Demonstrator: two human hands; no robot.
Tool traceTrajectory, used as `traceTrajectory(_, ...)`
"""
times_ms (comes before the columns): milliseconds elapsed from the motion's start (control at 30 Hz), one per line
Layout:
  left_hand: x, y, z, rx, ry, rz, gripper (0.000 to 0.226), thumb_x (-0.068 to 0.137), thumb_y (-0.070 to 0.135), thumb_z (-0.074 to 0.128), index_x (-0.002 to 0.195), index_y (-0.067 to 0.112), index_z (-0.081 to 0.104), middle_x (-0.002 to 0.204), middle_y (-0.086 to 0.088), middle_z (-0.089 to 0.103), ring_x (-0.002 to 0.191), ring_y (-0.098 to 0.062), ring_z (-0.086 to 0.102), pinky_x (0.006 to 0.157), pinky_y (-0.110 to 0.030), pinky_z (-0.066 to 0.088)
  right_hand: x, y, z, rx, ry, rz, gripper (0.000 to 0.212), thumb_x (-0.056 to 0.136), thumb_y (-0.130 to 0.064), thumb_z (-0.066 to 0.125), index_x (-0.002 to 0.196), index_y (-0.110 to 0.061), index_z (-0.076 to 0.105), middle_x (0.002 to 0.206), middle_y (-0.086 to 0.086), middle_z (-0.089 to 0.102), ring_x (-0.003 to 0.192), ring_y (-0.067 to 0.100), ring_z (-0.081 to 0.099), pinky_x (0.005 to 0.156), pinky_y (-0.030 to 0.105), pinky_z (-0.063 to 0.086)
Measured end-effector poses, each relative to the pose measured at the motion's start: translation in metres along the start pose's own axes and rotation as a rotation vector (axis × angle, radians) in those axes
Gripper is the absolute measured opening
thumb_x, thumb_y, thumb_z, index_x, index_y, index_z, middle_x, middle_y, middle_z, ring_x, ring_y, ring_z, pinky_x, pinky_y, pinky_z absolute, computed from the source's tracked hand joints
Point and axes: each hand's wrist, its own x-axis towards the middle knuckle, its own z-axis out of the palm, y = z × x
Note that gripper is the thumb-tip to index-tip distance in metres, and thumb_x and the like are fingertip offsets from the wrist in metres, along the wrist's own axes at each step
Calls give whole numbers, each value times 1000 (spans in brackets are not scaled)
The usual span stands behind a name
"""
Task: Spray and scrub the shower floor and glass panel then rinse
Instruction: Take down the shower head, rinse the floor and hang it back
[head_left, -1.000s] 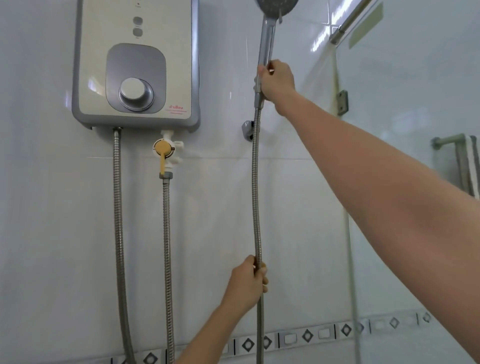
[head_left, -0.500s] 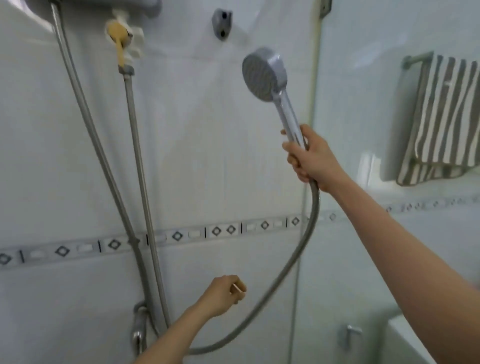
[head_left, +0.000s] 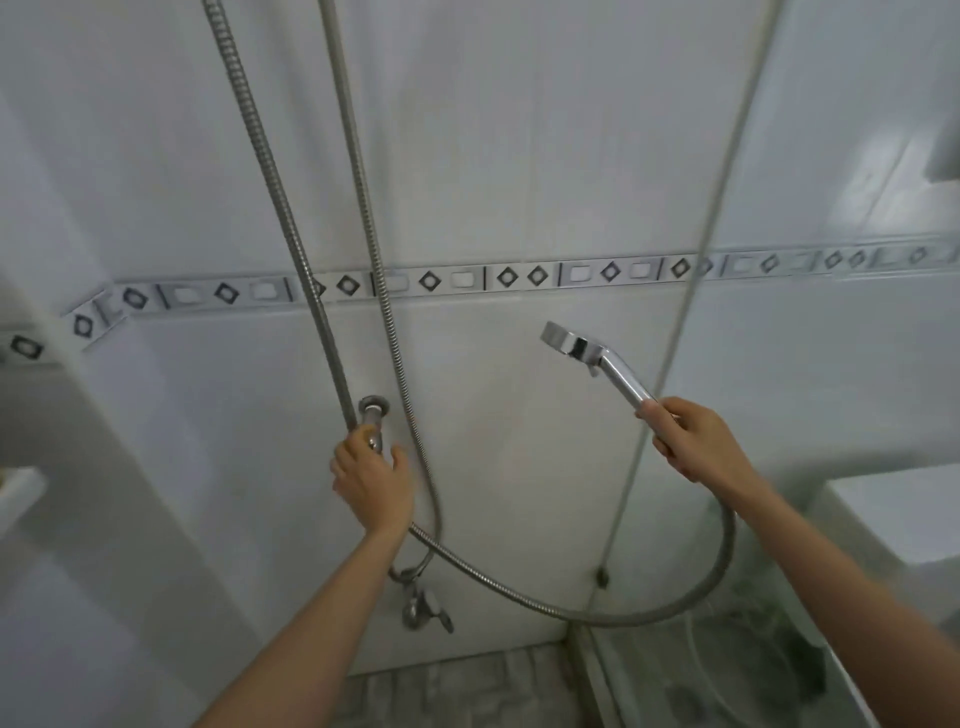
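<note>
My right hand (head_left: 693, 439) grips the handle of the chrome shower head (head_left: 582, 347), which is tilted with its face turned left and down. Its metal hose (head_left: 571, 608) loops low from the handle toward the wall. My left hand (head_left: 371, 475) is wrapped around a chrome wall valve (head_left: 373, 415) where another hose meets the tiled wall. The glass panel (head_left: 831, 364) stands on the right, its edge running top to bottom. A strip of the grey shower floor (head_left: 467, 686) shows at the bottom.
Two metal hoses (head_left: 291, 208) hang down the white tiled wall. A second chrome tap (head_left: 423, 605) sits low on the wall. Behind the glass a white toilet tank (head_left: 904, 514) is visible. A wall corner juts out at the left.
The view has tilted downward. My right hand lowered the shower head from shoulder height. My left hand moved up and left from open air onto the wall valve.
</note>
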Motion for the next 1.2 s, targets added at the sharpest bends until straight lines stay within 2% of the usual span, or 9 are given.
traceTrajectory(100, 10, 0, 1, -71, 43, -321, 67, 86, 30, 70, 141, 7, 40, 143, -22, 40, 131, -42, 39, 103, -53, 33, -11, 13, 9, -66, 20, -2, 41, 94, -48, 51, 84, -10, 62, 54, -1, 53, 46, 13, 44, 50, 28, 39)
traceTrajectory(267, 34, -4, 11, -261, -173, -680, 62, 104, 43, 34, 142, -6, 38, 146, -29, 43, 131, -42, 46, 107, -47, 36, -28, 16, 11, -27, 37, 15, 40, 95, -47, 50, 80, -10, 57, 52, -2, 50, 44, 12, 41, 45, 24, 36)
traceTrajectory(567, 39, -14, 15, -366, -353, -625, 56, 104, 43, 34, 128, -4, 54, 119, -25, 64, 105, -38, 63, 82, -38, 48, -44, 27, 2, -21, 83, -8, 34, 95, -44, 50, 78, -16, 59, 53, 0, 51, 46, 13, 42, 51, 28, 37)
traceTrajectory(700, 40, 14, 6, -1055, -362, -934, 43, 105, 43, 35, 117, 2, 44, 89, -16, 56, 55, -27, 68, 67, -41, 59, -46, 31, 1, -35, 100, -12, 34, 96, -47, 48, 80, -19, 59, 55, 2, 53, 47, 14, 44, 51, 29, 39)
traceTrajectory(800, 33, 11, 6, -1285, -412, -932, 59, 105, 50, 28, 119, -3, 51, 99, -20, 63, 82, -32, 72, 78, -38, 59, -43, 34, 1, -38, 140, -4, 38, 96, -47, 48, 82, -14, 60, 56, 3, 54, 47, 15, 45, 51, 29, 40)
traceTrajectory(900, 21, -12, 7, -991, -539, -762, 64, 101, 54, 25, 115, 3, 60, 120, -15, 63, 128, -28, 51, 112, -43, 35, -42, 33, -1, -35, 146, -12, 39, 96, -44, 48, 84, -9, 60, 57, 5, 54, 49, 17, 46, 51, 29, 40)
traceTrajectory(1000, 9, -52, 11, -131, -719, -374, 58, 93, 49, 37, 129, 8, 58, 146, -14, 49, 137, -30, 42, 115, -45, 29, -44, 34, -5, -27, 137, -28, 40, 96, -46, 47, 86, -10, 60, 57, 5, 53, 49, 18, 46, 51, 30, 39)
traceTrajectory(1100, -2, -99, 7, 815, -859, 234, 45, 98, 31, 39, 139, 14, 48, 153, -8, 39, 149, -30, 19, 118, -49, 18, -48, 34, -5, 6, 128, -24, 38, 96, -45, 46, 89, -11, 61, 60, 7, 53, 51, 18, 46, 50, 29, 39)
traceTrajectory(1200, -14, -113, -14, 1157, -843, 445, 38, 97, 25, 48, 133, 17, 56, 140, -7, 52, 146, -31, 24, 117, -51, 14, -50, 36, -3, 53, 123, -7, 37, 97, -43, 46, 92, -9, 60, 62, 10, 53, 52, 20, 45, 51, 30, 39)
